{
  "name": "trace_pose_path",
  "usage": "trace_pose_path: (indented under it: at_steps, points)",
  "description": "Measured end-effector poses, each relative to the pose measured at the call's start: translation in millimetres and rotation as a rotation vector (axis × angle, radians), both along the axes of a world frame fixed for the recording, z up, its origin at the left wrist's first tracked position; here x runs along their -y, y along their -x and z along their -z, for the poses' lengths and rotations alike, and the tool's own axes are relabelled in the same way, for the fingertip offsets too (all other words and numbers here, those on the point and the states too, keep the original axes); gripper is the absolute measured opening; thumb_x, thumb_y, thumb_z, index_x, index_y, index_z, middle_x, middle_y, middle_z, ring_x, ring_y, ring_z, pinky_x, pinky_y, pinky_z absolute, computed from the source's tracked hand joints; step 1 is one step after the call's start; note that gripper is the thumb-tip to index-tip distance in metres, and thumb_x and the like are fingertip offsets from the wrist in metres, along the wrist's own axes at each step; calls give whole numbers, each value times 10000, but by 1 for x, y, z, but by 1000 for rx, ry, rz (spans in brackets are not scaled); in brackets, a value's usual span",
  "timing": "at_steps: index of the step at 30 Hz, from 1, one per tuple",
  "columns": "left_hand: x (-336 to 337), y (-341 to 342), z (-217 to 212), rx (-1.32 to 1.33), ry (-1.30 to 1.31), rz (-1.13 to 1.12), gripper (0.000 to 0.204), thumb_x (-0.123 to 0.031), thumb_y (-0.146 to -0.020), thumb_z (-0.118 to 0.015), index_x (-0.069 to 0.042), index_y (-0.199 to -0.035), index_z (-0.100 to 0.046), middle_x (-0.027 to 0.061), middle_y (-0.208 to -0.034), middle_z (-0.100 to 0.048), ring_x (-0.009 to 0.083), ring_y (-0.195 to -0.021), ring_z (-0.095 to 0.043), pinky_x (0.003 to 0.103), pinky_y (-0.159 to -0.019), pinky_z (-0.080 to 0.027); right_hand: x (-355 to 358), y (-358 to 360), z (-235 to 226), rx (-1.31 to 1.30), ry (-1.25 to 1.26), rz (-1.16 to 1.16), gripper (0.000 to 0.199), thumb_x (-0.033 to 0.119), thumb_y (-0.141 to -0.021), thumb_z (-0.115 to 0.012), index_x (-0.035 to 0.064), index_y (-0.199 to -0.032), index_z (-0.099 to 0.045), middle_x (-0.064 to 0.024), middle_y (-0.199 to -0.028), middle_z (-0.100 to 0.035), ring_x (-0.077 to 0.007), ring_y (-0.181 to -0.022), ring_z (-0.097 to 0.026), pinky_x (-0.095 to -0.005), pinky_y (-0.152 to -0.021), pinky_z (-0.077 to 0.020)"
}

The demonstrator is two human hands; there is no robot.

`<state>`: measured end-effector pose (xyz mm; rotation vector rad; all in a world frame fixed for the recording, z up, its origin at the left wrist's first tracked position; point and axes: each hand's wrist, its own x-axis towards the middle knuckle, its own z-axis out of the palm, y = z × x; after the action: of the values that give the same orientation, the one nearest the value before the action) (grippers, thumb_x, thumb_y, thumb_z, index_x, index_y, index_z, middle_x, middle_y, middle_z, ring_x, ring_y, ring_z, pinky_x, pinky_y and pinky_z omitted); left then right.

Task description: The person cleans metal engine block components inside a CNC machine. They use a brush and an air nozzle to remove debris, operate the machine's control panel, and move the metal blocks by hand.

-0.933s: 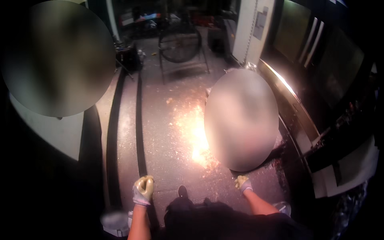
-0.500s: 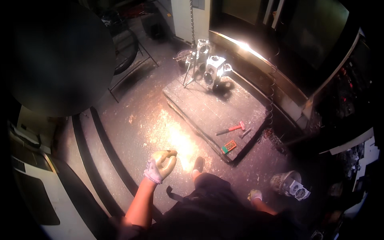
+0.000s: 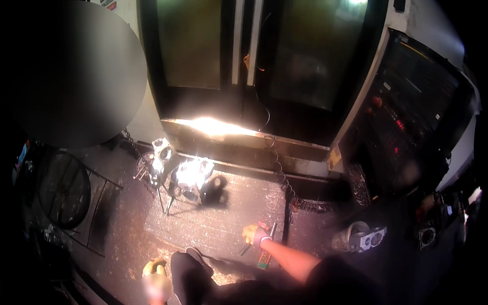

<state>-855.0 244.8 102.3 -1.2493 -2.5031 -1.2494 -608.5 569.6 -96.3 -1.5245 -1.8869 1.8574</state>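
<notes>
Hammer (image 3: 245,249) beneath the right hand (image 3: 254,234)

My gloved right hand (image 3: 251,235) is at the red hammer (image 3: 263,224), over its handle; grip unclear. Thin metal tool (image 3: 273,230) just right, orange-green box (image 3: 264,260) near. My gloved left hand (image 3: 154,266) low beside my knee (image 3: 187,270), fingers curled, part blurred. Metal blocks (image 3: 192,176) at platform's (image 3: 203,223) far-left end. Machine doors (image 3: 190,46) ahead.
</notes>
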Motion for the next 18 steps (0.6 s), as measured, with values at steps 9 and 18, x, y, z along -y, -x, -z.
trace_pose_path:
  at_steps: [9,18]
  points:
    - [-217,160,-63,151,266,403,353,-237,-909,-502,-28,-683,-674,121,-681,-688,275,-633,-661,380,-666,-528,-109,150,-136,-43,-6,106,415,382,-1019,-455,41,-929,-676,-53,-601,-612,-138,-486,-513,-295,-497,-432]
    - [-380,234,-180,451,289,592,263,-238,-946,-559,-35,-892,-718,119,-789,-705,232,-706,-660,350,-664,-517,-162,157,-270,-59,86,421,317,302,-980,-503,51,-866,-661,-64,-592,-607,-134,-471,-507,-285,-457,-401]
